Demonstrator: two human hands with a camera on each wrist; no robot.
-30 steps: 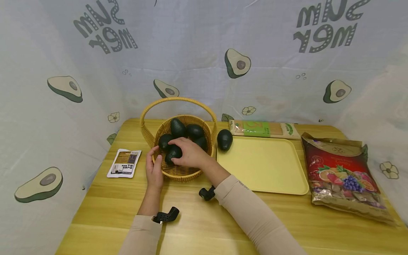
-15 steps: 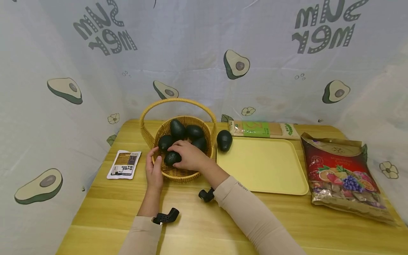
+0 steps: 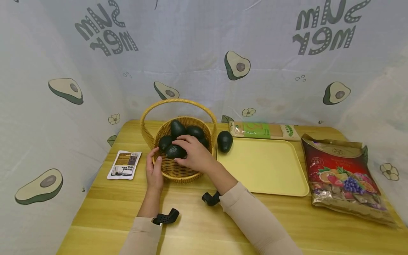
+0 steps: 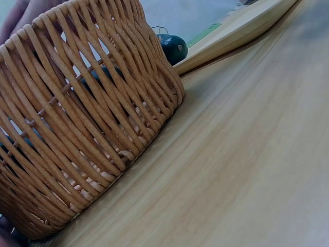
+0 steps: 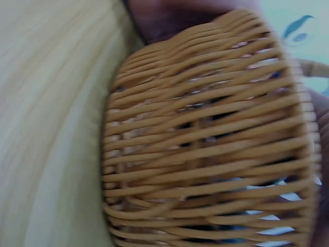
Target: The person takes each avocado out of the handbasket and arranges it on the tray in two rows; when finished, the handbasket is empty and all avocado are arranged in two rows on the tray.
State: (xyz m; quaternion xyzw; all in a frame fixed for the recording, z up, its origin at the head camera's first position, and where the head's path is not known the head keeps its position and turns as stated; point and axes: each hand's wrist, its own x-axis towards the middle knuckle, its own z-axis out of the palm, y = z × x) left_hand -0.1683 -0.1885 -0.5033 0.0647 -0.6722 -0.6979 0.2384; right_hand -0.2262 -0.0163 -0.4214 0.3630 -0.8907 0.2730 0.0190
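Note:
Inside the wicker basket (image 3: 178, 173), my right hand (image 3: 198, 155) grips a dark green avocado (image 3: 174, 152) between thumb and fingers, over the front part of the basket. Several more avocados (image 3: 177, 129) lie behind it, at the back and sides. My left hand (image 3: 154, 175) holds the basket's left side, thumb at the rim and fingers along the outer wall. In the left wrist view the woven wall (image 4: 97, 108) fills the left half. The right wrist view shows the basket wall (image 5: 205, 139) close up, with part of the left hand (image 5: 177, 18) against it.
Another avocado (image 3: 225, 141) lies right of the basket, by the corner of a yellow tray (image 3: 264, 166). A noodle-like packet (image 3: 261, 130) lies behind the tray. A red candy bag (image 3: 344, 177) sits far right, a small white pouch (image 3: 124, 165) on the left. A patterned curtain hangs behind.
My right hand has shifted right and a little toward the back with the avocado, which has turned and left the basket's front left part. The left hand stays in place on the basket.

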